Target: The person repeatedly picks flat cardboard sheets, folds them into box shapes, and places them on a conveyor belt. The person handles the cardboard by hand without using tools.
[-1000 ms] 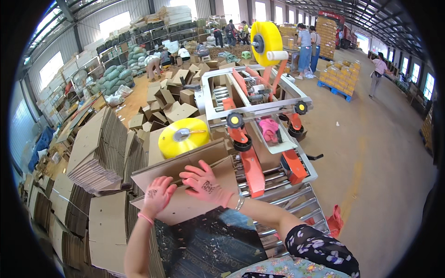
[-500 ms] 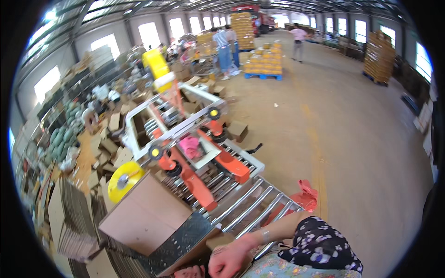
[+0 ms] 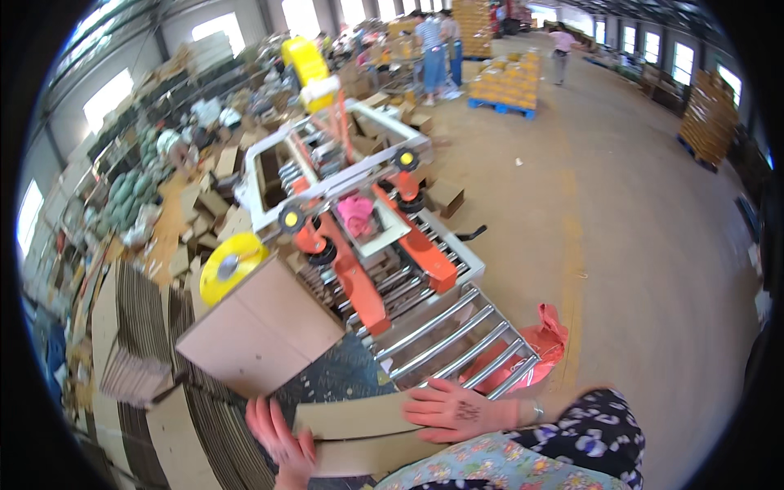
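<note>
Two hands work one flat piece of cardboard low in our view, just in front of our body. Our left hand grips its left edge, fingers curled over the top face. Our right hand lies open on the cardboard's upper right part, fingers spread flat and pointing left, palm pressing down. A thin bracelet circles that wrist, and a dark flowered sleeve covers the arm behind it.

Just above the cardboard, up and to the left, an erected box sits tilted with its plain faces toward us. A yellow tape roll rests at its upper left corner. Left of the box we see stacks of flattened cartons standing on edge.

Right of the box, steel rollers run up toward a taping machine with orange side belts and a white frame. A pink rag lies in its middle, and another yellow roll stands on top of it. A red bag lies on the floor beside the rollers' lower right end.

Farther off, loose boxes litter the left side, a pallet of yellow goods stands on the concrete, and several people stand well away near the far wall.
</note>
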Available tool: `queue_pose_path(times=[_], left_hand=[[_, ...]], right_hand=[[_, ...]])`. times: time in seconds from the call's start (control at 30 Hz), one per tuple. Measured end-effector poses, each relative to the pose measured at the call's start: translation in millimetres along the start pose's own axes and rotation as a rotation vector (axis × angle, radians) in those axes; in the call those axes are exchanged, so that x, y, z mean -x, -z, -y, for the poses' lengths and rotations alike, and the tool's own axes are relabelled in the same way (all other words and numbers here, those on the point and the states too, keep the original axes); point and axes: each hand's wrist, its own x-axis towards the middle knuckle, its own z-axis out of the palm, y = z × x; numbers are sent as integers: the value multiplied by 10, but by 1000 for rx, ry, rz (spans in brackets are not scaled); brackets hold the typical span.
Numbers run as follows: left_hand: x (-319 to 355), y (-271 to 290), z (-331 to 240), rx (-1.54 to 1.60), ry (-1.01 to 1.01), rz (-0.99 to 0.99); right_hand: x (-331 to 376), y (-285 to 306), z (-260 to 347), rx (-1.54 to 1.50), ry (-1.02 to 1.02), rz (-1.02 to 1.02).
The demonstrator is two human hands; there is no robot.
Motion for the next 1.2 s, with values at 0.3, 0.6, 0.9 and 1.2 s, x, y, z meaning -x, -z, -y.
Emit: queue_pose_path(times=[0.3,0.6,0.9,1.2], left_hand=[[-2174,-1786,-1392,992,-35,588],[-1697,-1826,-582,502,-283,-80],[-815,-1382,1496,-3,227,-304],[-646,-592,2348,39,363,258]], right_hand=[[1057,195,-292,425,-495,-752],[-824,-489,-1742,497,-356,-1001],[-4008,-1444,-1410,572,24,-99],[-2815,-1485,-442,-176,395,-313]])
